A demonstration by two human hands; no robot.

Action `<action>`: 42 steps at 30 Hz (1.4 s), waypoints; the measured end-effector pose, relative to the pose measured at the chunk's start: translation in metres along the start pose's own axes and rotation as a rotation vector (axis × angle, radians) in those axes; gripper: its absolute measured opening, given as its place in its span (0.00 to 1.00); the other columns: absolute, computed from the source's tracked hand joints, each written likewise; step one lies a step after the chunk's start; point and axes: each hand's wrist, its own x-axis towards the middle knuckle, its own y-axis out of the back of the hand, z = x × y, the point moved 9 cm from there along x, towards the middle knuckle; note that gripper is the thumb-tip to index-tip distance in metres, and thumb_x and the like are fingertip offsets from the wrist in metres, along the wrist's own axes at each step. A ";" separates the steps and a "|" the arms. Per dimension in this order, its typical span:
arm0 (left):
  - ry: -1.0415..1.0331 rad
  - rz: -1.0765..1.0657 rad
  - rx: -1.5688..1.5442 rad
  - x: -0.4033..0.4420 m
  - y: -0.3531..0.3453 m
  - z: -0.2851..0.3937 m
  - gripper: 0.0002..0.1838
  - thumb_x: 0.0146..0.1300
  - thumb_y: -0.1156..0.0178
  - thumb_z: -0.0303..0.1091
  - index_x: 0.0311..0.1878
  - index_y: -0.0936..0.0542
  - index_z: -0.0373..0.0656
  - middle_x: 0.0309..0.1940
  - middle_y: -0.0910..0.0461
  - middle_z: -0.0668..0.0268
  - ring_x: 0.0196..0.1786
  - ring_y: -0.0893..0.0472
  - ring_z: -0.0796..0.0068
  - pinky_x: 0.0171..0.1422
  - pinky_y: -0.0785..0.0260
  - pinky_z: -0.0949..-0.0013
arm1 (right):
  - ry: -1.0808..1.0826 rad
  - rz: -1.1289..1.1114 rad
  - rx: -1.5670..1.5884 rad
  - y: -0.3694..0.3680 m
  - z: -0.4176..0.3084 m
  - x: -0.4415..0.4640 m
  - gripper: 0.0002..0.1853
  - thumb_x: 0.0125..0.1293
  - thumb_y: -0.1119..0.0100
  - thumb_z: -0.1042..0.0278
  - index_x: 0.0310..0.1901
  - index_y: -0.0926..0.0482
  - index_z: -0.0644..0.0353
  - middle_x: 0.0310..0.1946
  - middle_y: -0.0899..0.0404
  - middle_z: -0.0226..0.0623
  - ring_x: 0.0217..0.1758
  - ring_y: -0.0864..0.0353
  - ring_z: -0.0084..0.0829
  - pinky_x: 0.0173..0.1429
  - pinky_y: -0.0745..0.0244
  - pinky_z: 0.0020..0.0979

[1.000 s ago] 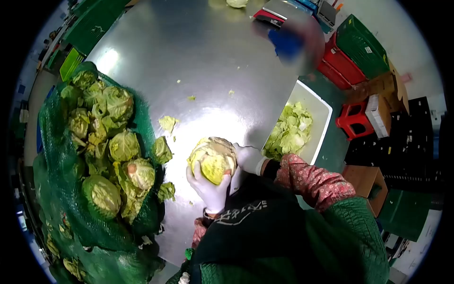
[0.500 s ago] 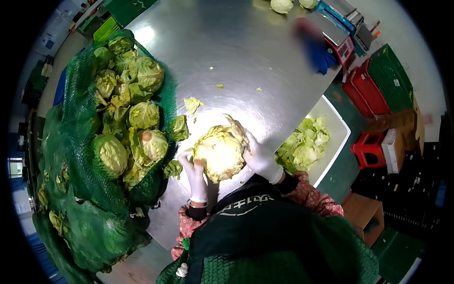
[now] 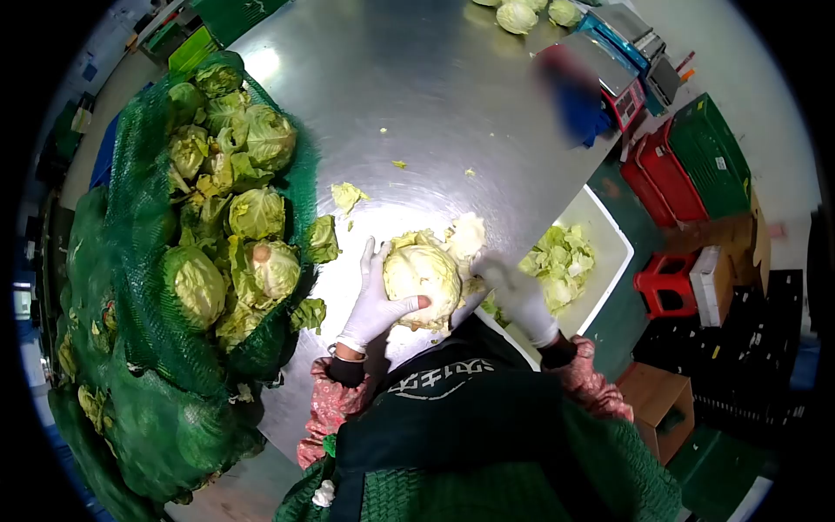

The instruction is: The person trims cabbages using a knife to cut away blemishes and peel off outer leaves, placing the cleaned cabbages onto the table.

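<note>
A pale yellow-green cabbage (image 3: 424, 283) sits on the metal table in front of my body. My left hand (image 3: 372, 300), in a white glove with the thumb tip showing bare, is wrapped round its left side. On the cabbage's right, my gloved right hand (image 3: 519, 298) is smeared by motion, its fingers closed at the base of an outer cabbage leaf (image 3: 467, 235) that sticks out from the head. Part of the right fingers is hidden behind the leaf and cabbage.
A green mesh sack (image 3: 139, 217) of cabbages lies open at left. Loose leaf scraps (image 3: 347, 197) dot the metal table (image 3: 409, 104). A white bin (image 3: 613, 235) with leaves stands at right. Several cabbages (image 3: 517, 17) and scales (image 3: 600, 61) are at the far end.
My left hand has shifted up around the cabbage's side. The right hand has moved right and away from the head, and the outer leaf now stands apart on the right.
</note>
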 end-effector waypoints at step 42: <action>-0.160 0.093 0.262 -0.021 -0.011 0.019 0.45 0.52 0.24 0.45 0.69 0.35 0.39 0.60 0.32 0.50 0.63 0.27 0.53 0.70 0.34 0.59 | -0.245 -0.193 -0.014 -0.066 0.017 0.074 0.25 0.67 0.40 0.46 0.54 0.20 0.59 0.41 0.15 0.49 0.45 0.15 0.48 0.53 0.23 0.42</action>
